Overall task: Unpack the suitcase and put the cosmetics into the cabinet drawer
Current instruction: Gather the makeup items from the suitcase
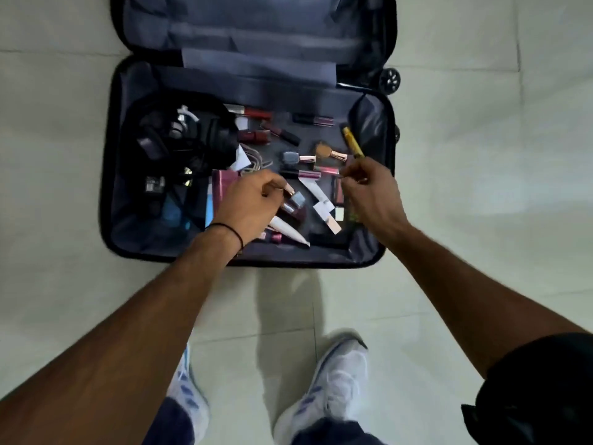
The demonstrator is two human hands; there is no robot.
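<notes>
Head view: the suitcase [109,175] lies open on the tiled floor [481,155], with both hands over its near half. The left hand [247,203] has its fingers curled and pinches a small grey-blue nail-polish bottle [296,197] by its rose-gold cap. The right hand [369,191] is curled round a slim yellow tube [351,141], which projects beyond the knuckles, away from the person. Whether the right hand holds a second item cannot be told.

Step in hand, as judged: gathering cosmetics for transfer. The cabinet drawer is not in view.

Procedure:
1. Lift the bottle straight up. A cap-only pinch is weak, so seat the bottle body in the palm before moving off.
2. Take only as many items per hand as the fingers can enclose. The pieces look smooth and cylindrical and are likely to slip or roll.
3. Leave the dark cables and gadgets [179,139] to the left of the left hand. They are not cosmetics.

Remaining items:
- A white squeeze tube [288,231] lies just under the left hand.
- A pink lip gloss [325,170] lies just beyond the right hand.
- A brown polish bottle [324,150] and red lipsticks [253,112] lie farther beyond both hands.

Most of the load is not yet unpacked.
</notes>
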